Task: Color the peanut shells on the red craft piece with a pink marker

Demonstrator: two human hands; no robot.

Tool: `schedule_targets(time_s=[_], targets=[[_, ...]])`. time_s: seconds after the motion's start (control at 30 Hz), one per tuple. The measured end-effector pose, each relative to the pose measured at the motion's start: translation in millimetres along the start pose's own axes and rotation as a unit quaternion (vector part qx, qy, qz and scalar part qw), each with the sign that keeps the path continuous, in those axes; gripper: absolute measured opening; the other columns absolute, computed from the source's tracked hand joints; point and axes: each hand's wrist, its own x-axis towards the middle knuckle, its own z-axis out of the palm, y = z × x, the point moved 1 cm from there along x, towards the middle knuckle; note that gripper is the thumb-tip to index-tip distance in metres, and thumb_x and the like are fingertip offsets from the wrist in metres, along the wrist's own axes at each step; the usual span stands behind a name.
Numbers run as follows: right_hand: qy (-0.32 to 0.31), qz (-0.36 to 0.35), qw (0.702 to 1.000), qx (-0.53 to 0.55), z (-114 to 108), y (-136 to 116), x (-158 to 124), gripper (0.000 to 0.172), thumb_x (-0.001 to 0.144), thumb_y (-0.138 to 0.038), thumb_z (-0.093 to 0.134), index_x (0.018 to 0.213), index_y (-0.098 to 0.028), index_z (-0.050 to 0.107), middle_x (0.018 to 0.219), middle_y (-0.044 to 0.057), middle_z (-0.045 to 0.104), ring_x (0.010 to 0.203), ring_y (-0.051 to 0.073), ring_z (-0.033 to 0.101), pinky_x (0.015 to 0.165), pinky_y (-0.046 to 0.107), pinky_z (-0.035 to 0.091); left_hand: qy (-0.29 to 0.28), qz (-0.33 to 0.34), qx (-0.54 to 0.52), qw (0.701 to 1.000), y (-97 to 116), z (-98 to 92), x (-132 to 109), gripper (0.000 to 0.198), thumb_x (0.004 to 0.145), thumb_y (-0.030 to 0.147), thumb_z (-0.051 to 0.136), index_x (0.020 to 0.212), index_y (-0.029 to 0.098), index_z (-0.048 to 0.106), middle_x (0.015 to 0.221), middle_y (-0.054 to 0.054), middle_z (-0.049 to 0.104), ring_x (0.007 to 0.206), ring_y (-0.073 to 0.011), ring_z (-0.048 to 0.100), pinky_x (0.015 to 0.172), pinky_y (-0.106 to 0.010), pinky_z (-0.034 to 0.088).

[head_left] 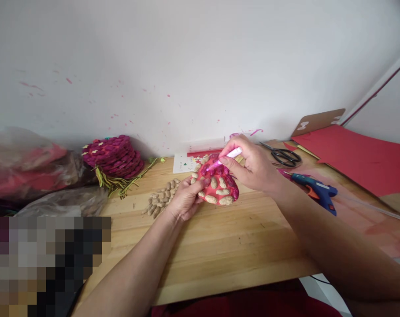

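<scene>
My left hand (188,197) grips the lower left edge of a round red disc (213,189) with peanuts fixed over its face. Some of these peanuts are coloured magenta, mostly along the top and right; the others are plain tan. Between the thumb and fingers of my right hand (249,163) is a slim pink-and-white marker or brush (224,159). Its tip rests at a magenta peanut near the disc's upper left. Beyond my left hand, loose peanuts (160,198) lie on the wooden table (220,246).
Magenta peanut discs with yellow-green cords form a stack (112,158) at left, beside plastic bags (28,163). At right lie black scissors (284,155), a blue glue gun (319,189) and red paper sheets (358,154). A white card (183,163) with small stars sits by the wall.
</scene>
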Motion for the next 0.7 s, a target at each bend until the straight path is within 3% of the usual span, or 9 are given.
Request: schedule_targets(time_s=[0.23,0.4,0.53,0.7], targets=[[0.025,0.021,0.999,0.012,0.0,1.4,0.8,0.007,0.096,-0.024,0.063,0.090,-0.023,0.058,0.086,0.002,0.066,0.083,0.020,0.062,0.078,0.036,0.045,-0.010,-0.001,-0.002,1.000,-0.2,0.7,-0.2,0.045,0.046,0.025,0.101,0.070,0.016,0.064,0.052,0.007,0.054,0.042,-0.0035,0.038,0.042,-0.018,0.027],[-0.003,0.030,0.999,0.026,1.7,3.2,0.6,0.008,0.095,-0.026,0.066,0.090,-0.023,0.060,0.086,0.002,0.068,0.080,0.019,0.063,0.075,0.035,0.046,-0.002,-0.011,0.000,1.000,-1.5,-0.1,0.8,0.048,0.044,0.028,0.102,0.074,0.015,0.066,0.057,0.004,0.061,0.043,-0.0038,0.043,0.042,-0.017,0.030],[0.022,0.034,0.999,0.014,1.4,2.8,0.2,0.007,0.096,-0.025,0.063,0.091,-0.023,0.059,0.088,0.003,0.068,0.082,0.020,0.062,0.076,0.036,0.046,-0.007,-0.002,-0.004,1.000,-0.8,-0.3,0.8,0.046,0.045,0.025,0.102,0.072,0.016,0.064,0.052,0.007,0.055,0.043,-0.0046,0.044,0.043,-0.017,0.032],[-0.003,0.020,0.999,0.031,2.2,3.7,0.8,0.008,0.094,-0.024,0.065,0.089,-0.023,0.059,0.085,0.003,0.067,0.080,0.020,0.062,0.076,0.036,0.047,-0.013,-0.004,0.000,1.000,-0.3,0.5,0.6,0.045,0.046,0.026,0.101,0.072,0.016,0.066,0.053,0.006,0.056,0.044,-0.0062,0.046,0.046,-0.019,0.036]])
